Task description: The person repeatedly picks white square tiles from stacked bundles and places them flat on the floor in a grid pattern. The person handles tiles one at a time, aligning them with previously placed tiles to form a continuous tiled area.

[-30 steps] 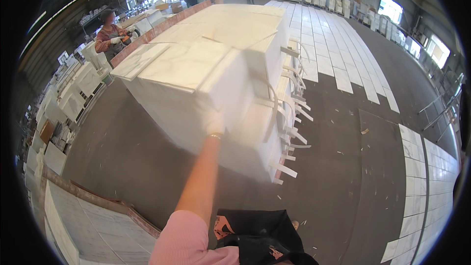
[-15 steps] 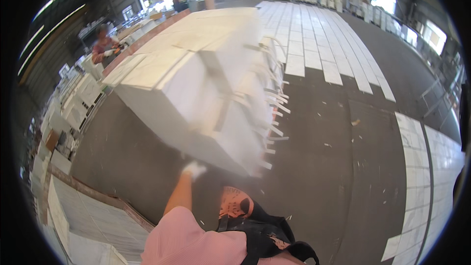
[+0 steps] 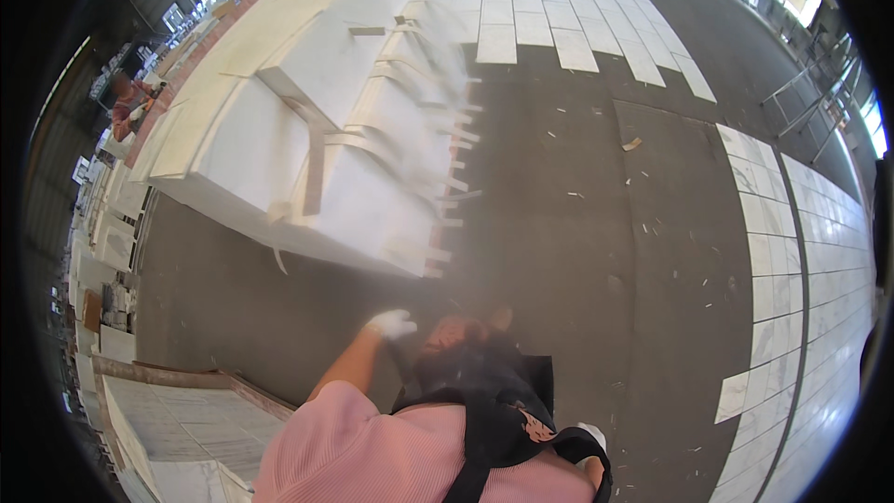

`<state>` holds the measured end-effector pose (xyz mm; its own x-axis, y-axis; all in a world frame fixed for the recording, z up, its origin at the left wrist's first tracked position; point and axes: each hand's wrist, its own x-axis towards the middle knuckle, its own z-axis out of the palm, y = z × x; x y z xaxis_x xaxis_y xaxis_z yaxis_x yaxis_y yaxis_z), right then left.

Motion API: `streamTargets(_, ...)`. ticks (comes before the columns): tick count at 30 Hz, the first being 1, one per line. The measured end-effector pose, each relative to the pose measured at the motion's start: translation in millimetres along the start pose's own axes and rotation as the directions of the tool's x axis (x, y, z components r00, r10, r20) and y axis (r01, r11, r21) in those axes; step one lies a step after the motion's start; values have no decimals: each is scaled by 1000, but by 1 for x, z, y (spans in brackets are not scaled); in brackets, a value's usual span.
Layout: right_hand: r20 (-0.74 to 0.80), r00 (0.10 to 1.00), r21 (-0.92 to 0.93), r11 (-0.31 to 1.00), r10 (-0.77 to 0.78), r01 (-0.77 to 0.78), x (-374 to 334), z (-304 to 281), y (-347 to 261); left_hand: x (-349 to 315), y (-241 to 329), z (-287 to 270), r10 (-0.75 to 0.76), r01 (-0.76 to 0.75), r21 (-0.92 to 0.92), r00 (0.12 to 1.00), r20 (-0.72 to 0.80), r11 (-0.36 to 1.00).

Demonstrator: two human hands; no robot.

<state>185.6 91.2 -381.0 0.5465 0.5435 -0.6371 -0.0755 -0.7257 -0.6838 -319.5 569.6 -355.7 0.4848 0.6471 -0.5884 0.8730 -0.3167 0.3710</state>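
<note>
**Hands off the slab stack, arms down**

While I stand on the dark floor (image 3: 577, 224), my left hand (image 3: 391, 323) hangs low in a white glove, holding nothing; fingers look loosely curled, but motion blur keeps me from saying how far they are closed. Well left of that hand and below it lies a pale veined slab (image 3: 177, 428) on a low frame. Up and ahead of the left hand, apart from it, sits the big white slab stack (image 3: 307, 140), with tan straps (image 3: 317, 163) crossing its top and strips sticking out along its near edge. The stack is not touching either hand.

My right hand (image 3: 589, 435) shows only as a bit of white glove beside the black apron (image 3: 503, 401); I cannot tell its grip. Far to its right run rows of laid tiles (image 3: 792, 251).

Judgement: this reads as a pause between handling steps at the stack. Any next reach would call for stepping in first, since the stack's edge is beyond arm's rest.

Hard to make out: the stack's near edge is smeared, a person (image 3: 126, 102) at far left is tiny, and my right forearm is hidden.
</note>
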Motion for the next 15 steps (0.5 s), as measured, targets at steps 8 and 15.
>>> streamTargets(8,-37,998,-156,986,60,-65,58,-27,-155,105,75,-32,-268,340,-339,932,243,877)
streamTargets(15,6,993,-138,984,114,-112,136,-95,-147,256,116,-104,271,-303,171,944,186,937)
